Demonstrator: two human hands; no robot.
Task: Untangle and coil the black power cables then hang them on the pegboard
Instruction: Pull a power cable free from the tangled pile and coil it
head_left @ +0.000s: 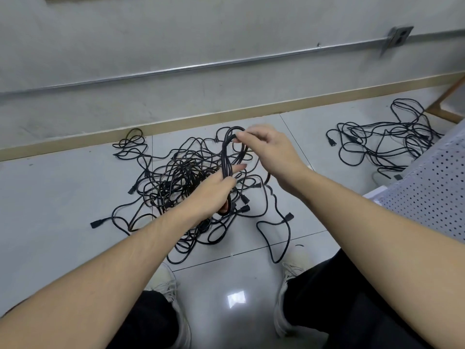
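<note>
Left hand (214,192) at frame centre — grip curled round black coil (227,157), loops standing upright. Right hand (266,147) above it, grip pinching coil's top strand. Tangle (181,187) on floor (63,197) directly beneath hands; second tangle (382,139) upper right, well apart. Pegboard (432,192) at right edge.

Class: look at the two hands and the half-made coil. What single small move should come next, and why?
Probably lay one more loop onto the coil. The left hand grips the coil's lower part, the right hand pinches its top, and a loose tail trails to the floor, apparently from this cable. The tangled pile lies behind.
</note>
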